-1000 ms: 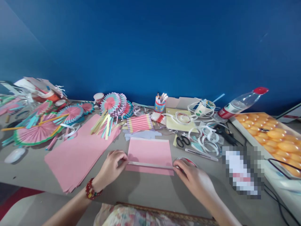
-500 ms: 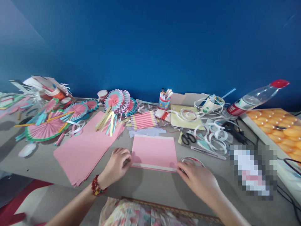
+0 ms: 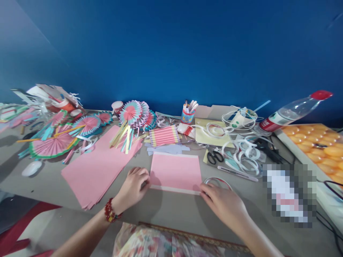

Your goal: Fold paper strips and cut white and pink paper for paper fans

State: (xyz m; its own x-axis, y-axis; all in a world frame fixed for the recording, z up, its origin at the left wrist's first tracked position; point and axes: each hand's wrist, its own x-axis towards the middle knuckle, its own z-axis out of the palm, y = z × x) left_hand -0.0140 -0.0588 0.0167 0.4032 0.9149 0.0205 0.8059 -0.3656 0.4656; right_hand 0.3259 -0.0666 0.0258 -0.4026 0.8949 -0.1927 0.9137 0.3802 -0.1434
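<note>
A pink sheet of paper (image 3: pixel 175 171) lies flat in front of me, with white strips along its far and near edges. My left hand (image 3: pixel 135 189) is closed at its near left corner, thumb and fingers pinched on the paper's edge. At the near right corner, my right hand (image 3: pixel 223 201) pinches the paper with fingertips together; part of that corner is hidden. Just behind my right hand lies a white ring with red inside, like a tape roll (image 3: pixel 219 181). Left of the sheet rests a stack of larger pink paper (image 3: pixel 93 175).
Behind the sheet is a pleated pink paper piece (image 3: pixel 164 135). Black-handled scissors (image 3: pixel 215 157), a utility knife (image 3: pixel 237 174) and curled white strips (image 3: pixel 248 153) lie right. Paper fans (image 3: pixel 55 142) crowd the left. A tilted bottle (image 3: pixel 292 110) stands at the back right.
My right fingertips have shifted slightly left over the paper's near right corner. The thin pink margin below the near white strip no longer shows. My left hand has stayed nearly still.
</note>
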